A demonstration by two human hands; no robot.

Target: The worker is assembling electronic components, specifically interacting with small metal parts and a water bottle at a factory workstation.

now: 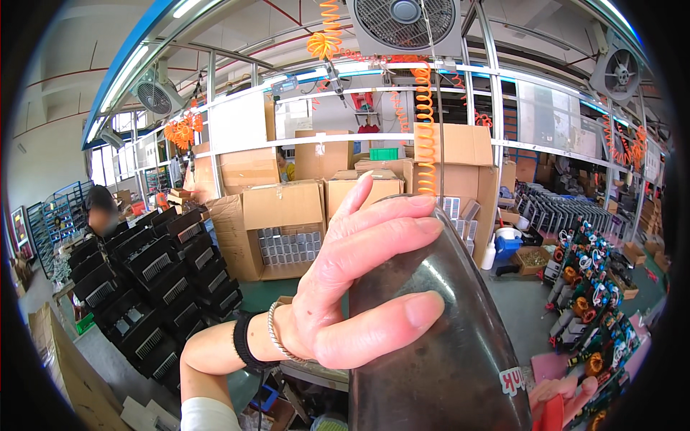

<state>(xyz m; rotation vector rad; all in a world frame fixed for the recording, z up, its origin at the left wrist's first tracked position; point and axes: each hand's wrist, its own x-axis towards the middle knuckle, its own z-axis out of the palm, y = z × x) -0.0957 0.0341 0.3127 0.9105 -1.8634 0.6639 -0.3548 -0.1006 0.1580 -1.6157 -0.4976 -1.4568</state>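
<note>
My left hand (359, 266) reaches in from the lower left and grips the upper end of a large, dark, see-through plastic container (438, 352), shaped like a bottle. Its thumb presses on the near face, and the fingers curve over the top. The container looms close and tilted, with a small sticker (513, 381) at its lower right edge. At the lower right, my right hand (571, 395) is partly hidden behind the container. Its fingers are around a smooth red piece (550, 414), whose kind I cannot make out.
Stacked black slotted housings (162, 287) stand at left, near another person (102, 208). Cardboard boxes (284, 205) line the back, one holding several metal parts (291, 246). Circuit boards with copper coils (596, 323) crowd the right. An orange coiled hose (425, 108) hangs below a fan (404, 25).
</note>
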